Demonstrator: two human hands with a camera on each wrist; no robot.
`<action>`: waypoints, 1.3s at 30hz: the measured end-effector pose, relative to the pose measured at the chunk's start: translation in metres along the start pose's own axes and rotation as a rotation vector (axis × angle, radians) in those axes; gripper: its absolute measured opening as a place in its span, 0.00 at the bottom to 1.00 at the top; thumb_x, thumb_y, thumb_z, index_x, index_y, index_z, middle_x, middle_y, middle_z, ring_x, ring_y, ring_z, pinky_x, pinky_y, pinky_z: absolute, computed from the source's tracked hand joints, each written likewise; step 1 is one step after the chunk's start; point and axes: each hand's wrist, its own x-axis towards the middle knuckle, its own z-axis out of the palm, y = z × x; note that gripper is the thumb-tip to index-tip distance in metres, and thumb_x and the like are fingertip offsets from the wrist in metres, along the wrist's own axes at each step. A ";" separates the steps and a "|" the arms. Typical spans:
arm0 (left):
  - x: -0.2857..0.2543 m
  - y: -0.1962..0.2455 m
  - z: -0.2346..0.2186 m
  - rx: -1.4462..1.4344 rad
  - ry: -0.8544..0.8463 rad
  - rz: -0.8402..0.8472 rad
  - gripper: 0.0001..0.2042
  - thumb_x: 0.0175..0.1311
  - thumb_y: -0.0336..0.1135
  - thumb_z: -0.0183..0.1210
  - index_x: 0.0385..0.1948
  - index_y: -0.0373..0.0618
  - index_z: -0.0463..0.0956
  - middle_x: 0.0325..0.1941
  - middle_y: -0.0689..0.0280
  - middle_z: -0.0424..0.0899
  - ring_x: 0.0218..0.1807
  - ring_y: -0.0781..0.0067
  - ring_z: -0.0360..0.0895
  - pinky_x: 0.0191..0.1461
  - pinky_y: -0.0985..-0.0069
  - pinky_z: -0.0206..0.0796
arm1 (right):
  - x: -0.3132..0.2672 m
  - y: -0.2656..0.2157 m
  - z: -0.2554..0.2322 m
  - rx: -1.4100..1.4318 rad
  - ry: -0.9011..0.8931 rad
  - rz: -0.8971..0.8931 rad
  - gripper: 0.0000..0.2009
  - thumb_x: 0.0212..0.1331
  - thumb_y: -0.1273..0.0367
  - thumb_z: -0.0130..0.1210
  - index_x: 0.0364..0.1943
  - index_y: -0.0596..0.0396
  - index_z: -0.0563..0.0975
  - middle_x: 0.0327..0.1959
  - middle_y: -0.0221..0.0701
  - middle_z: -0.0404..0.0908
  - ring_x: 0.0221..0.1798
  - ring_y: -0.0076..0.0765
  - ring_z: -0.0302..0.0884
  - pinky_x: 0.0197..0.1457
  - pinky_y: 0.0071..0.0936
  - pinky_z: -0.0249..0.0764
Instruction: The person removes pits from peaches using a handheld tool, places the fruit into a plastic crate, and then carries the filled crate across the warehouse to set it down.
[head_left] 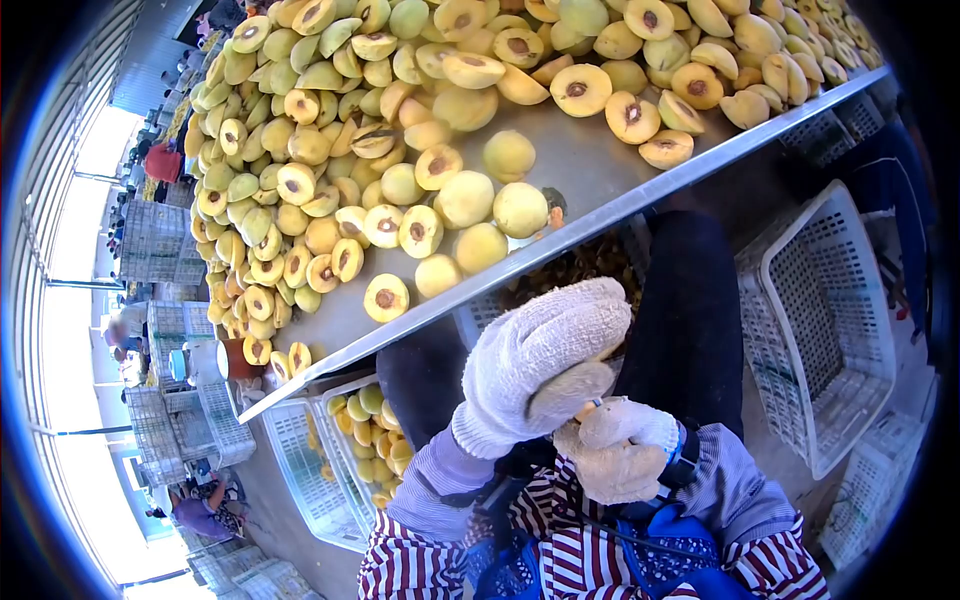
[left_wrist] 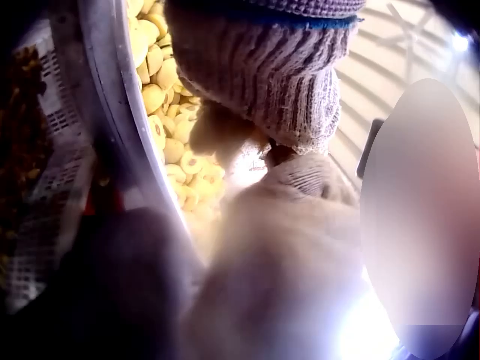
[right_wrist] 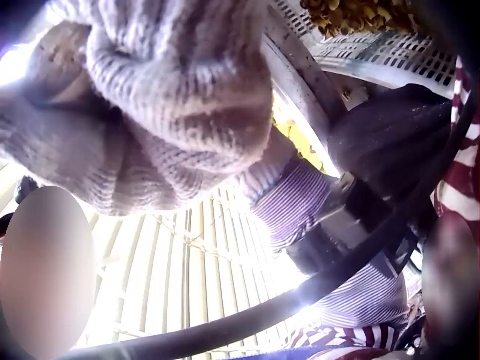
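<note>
Head view: halved peaches (head_left: 386,298) spread along the metal table's near edge, whose raised rim (head_left: 700,170) probably stops them rolling lapward; over the lap, gloved left hand (head_left: 540,365) and right hand (head_left: 625,450) meet, fingers bent, grip unclear; rightward, a plastic crate (head_left: 868,325) stands, seemingly for easy reach.

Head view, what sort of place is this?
Probably a fruit-processing shed: halved yellow fruit, many with pits showing, lie heaped on a large metal table, and white slatted crates stand stacked beyond it.
</note>
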 end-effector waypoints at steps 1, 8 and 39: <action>-0.001 0.002 0.002 -0.058 0.021 -0.091 0.19 0.66 0.42 0.60 0.52 0.37 0.79 0.54 0.53 0.83 0.53 0.54 0.82 0.57 0.66 0.73 | 0.003 -0.001 0.008 -0.022 -0.010 -0.025 0.17 0.76 0.61 0.42 0.25 0.50 0.70 0.08 0.23 0.66 0.06 0.24 0.62 0.11 0.19 0.63; -0.014 0.020 0.023 -0.694 0.223 -0.637 0.38 0.67 0.68 0.50 0.54 0.33 0.75 0.50 0.51 0.83 0.49 0.59 0.83 0.53 0.66 0.76 | 0.005 0.000 0.015 -0.168 0.029 -0.035 0.20 0.76 0.58 0.42 0.23 0.49 0.71 0.09 0.22 0.67 0.07 0.21 0.62 0.11 0.19 0.63; -0.131 -0.012 -0.129 0.950 0.371 -0.860 0.22 0.60 0.47 0.63 0.53 0.45 0.79 0.52 0.55 0.83 0.54 0.58 0.80 0.59 0.67 0.69 | 0.022 -0.007 0.028 -0.880 0.547 0.014 0.15 0.69 0.60 0.54 0.30 0.57 0.76 0.12 0.25 0.68 0.09 0.19 0.60 0.12 0.19 0.55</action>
